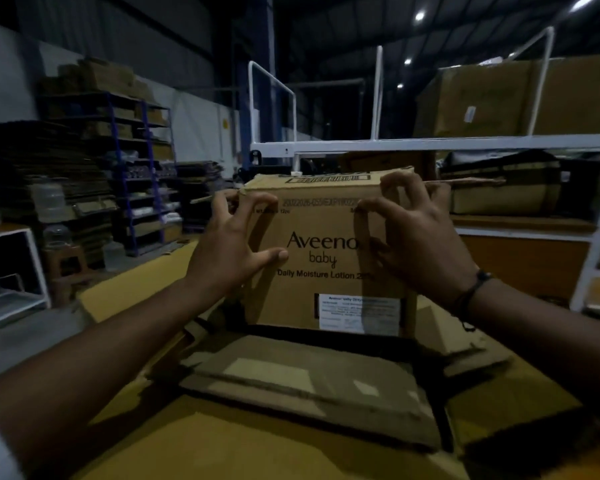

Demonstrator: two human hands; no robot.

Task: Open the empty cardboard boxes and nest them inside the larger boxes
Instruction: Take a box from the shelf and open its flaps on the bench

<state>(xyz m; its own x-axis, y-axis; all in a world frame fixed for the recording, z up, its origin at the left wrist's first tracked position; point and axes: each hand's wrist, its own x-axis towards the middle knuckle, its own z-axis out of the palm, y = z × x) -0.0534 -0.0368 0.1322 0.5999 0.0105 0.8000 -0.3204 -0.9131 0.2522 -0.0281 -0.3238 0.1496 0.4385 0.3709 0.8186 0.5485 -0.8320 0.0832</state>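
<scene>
the small box (326,216) stands upright at the far side of the big box (309,386) opening. the left hand (229,244) and right hand (420,244) each clutch a top corner with curled fingers, equally near.

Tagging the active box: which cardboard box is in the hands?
The printed Aveeno baby box, centre, gripped by left hand and right hand; the plain box on the rack sits untouched.

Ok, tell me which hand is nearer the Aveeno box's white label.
Right. The right hand grips the box at its upper right, just above the white label; the left hand grips its upper left corner, farther off.
</scene>
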